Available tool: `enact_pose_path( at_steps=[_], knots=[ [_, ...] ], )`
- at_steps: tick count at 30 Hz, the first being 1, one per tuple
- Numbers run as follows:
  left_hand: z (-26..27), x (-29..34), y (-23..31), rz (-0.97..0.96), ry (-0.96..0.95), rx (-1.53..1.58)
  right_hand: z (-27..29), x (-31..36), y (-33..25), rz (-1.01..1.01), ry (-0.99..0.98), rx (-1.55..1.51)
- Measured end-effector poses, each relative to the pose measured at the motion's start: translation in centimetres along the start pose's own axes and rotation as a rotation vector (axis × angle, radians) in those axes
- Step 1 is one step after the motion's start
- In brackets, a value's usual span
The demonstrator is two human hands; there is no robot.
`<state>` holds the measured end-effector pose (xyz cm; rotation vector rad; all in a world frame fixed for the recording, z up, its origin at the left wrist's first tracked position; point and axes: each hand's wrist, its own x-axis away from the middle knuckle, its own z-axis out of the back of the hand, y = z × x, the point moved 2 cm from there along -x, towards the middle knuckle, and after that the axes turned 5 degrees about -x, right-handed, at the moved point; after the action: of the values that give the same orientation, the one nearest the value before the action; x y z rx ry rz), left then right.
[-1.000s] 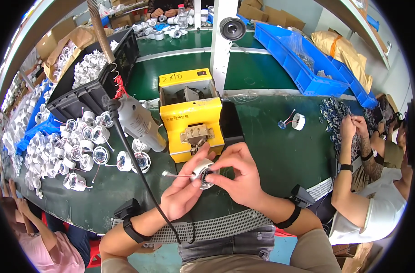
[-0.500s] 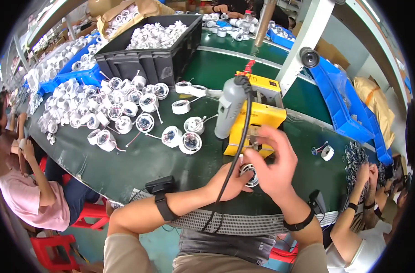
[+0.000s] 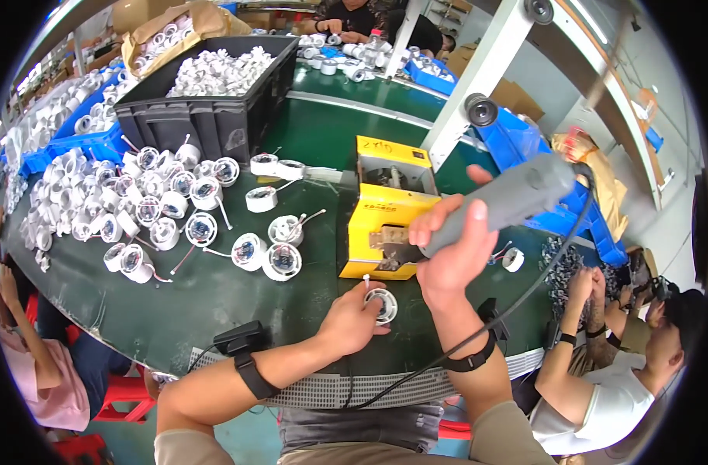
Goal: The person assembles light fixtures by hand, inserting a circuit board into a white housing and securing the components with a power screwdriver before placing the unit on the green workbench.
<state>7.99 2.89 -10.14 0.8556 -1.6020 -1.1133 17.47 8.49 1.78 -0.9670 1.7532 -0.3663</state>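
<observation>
Sitting on the big green worktop (image 3: 176, 310) is a yellow machine (image 3: 385, 213), mid-frame, with the right hand (image 3: 459, 248) curled around a grey tool (image 3: 517, 190) right of centre and the left hand (image 3: 350, 319) pinching a round white part (image 3: 384, 307), lower middle.

Bright, fairly even light; straight edges bow near the black rim; a brown pole (image 3: 609, 63) blurs at upper right.

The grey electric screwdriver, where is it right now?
Right of centre in the head view: the right hand grips the grey electric screwdriver, near the yellow screw feeder.
</observation>
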Motion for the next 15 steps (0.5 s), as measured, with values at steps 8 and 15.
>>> enact_pose_path(
  at_steps=[8, 15],
  knots=[
    [0.0, 0.3, 0.0, 0.020, 0.025, 0.053, 1.4, 0.1, 1.5, 0.030, 0.055, 0.214],
    [-0.1, 0.1, -0.2, 0.034, 0.023, 0.084, 1.8, 0.1, 1.9, 0.023, 0.019, 0.237]
  ],
)
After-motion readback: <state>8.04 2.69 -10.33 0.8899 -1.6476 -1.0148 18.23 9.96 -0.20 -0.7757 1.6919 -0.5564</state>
